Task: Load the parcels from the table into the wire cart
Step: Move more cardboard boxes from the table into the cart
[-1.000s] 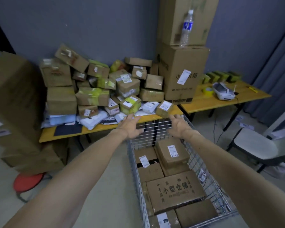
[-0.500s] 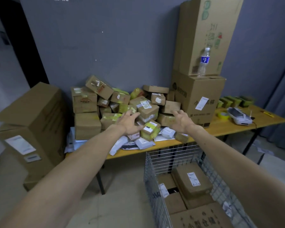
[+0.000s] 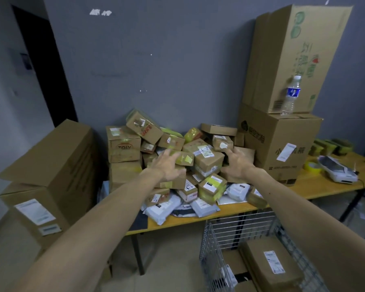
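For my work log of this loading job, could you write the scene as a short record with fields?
left hand: open, fingers straight, on a taped box among the parcels
right hand: open, fingers spread, at the heap's right side
parcels: heaped on the table
wire cart: below the table's near edge, boxes inside
water bottle: upright on a large carton

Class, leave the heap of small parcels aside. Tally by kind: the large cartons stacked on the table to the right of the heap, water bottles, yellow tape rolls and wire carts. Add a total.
Large cartons: 2 (upper carton, lower carton)
Water bottle: 1
Yellow tape roll: 1
Wire cart: 1
Total: 5
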